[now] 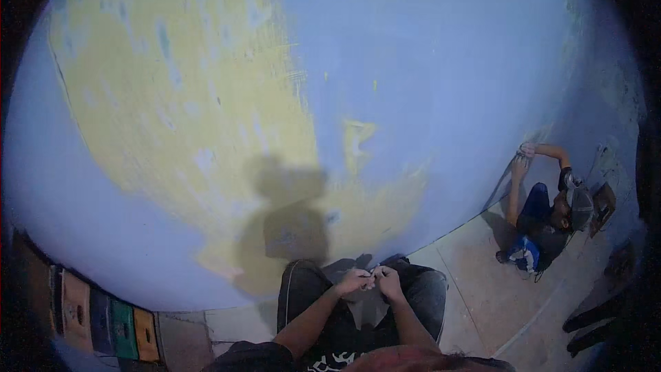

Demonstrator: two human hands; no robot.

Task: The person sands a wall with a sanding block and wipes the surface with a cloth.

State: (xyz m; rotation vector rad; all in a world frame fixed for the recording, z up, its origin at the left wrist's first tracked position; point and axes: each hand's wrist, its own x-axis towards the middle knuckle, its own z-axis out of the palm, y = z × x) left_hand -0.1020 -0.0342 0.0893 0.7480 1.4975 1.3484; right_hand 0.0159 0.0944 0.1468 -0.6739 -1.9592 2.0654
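My left hand [356, 281] and my right hand [387, 280] are close together over my lap, in front of the large curved surface [372, 113]. Between the fingertips of both hands is a small light-coloured object [374, 269], too small to name. The surface before me is pale blue with broad yellow patches and streaks, and my shadow falls on its lower part. My knees, in dark trousers, are bent on either side of my hands.
At the right a person [547, 217] in a cap crouches, both hands against the surface's edge. Tan floor [490, 279] with seams runs below. Several coloured boxes or panels [121, 328] stand in a row at the lower left. Another person's dark-clad legs [594, 323] show at the lower right.
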